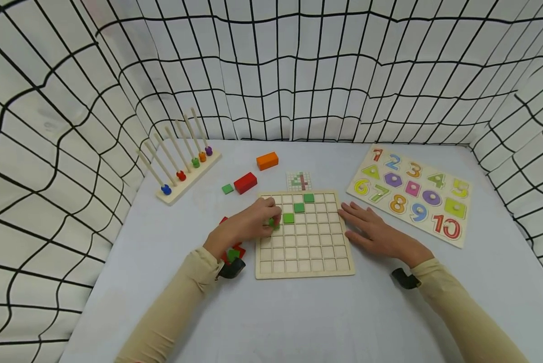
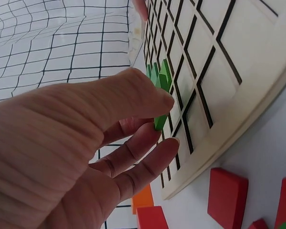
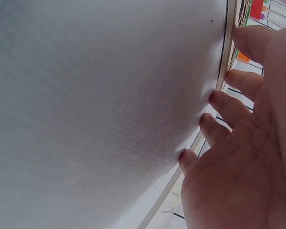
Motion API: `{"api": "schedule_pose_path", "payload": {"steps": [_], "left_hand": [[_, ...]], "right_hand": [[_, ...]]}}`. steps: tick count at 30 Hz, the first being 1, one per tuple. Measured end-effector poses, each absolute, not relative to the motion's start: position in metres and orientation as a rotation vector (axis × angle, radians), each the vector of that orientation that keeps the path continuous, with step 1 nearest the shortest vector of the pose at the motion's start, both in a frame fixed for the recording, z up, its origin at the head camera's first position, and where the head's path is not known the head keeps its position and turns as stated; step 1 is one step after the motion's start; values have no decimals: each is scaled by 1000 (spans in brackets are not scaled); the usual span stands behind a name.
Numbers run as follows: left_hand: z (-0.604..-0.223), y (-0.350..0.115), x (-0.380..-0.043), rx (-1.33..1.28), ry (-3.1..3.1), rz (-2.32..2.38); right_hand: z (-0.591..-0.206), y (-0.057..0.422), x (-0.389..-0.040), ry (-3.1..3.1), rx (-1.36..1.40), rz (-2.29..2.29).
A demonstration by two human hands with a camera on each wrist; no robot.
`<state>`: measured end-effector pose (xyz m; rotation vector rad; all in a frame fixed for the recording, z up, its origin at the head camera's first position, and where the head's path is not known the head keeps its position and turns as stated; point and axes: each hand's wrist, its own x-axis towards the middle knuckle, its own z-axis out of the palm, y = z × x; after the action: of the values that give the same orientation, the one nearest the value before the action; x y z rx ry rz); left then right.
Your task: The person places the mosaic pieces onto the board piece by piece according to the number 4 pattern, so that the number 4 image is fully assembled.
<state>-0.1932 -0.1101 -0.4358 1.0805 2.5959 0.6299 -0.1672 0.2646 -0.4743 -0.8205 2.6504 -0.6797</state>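
Note:
Between thumb and fingertips, my left hand (image 1: 248,222) pinches a small green square tile (image 2: 161,117), held on edge close over the left side of a wooden grid board (image 1: 314,252). Three green tiles lie in a diagonal line on the board, the nearest tile (image 1: 288,218) just right of the left hand. My right hand (image 1: 380,234) lies beside the board with its fingers extended, fingertips right at the board's right edge. Under the left wrist, partly hidden, is a loose pile of red and green tiles (image 1: 233,253).
Beyond the board lies a small pattern card (image 1: 294,180). Nearby are a red block (image 1: 245,182), an orange block (image 1: 267,161) and a loose green tile (image 1: 227,188). A peg stand (image 1: 187,182) is at back left, a number puzzle (image 1: 403,186) at right. Black netting surrounds the table.

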Motion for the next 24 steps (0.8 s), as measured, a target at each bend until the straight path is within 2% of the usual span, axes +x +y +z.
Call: {"api": "schedule_pose_path", "payload": {"steps": [24], "left_hand": [[-440,-97,-187,1010,2568,525]], "right_hand": [[-476,264,-165,2671,-828,-675]]}}
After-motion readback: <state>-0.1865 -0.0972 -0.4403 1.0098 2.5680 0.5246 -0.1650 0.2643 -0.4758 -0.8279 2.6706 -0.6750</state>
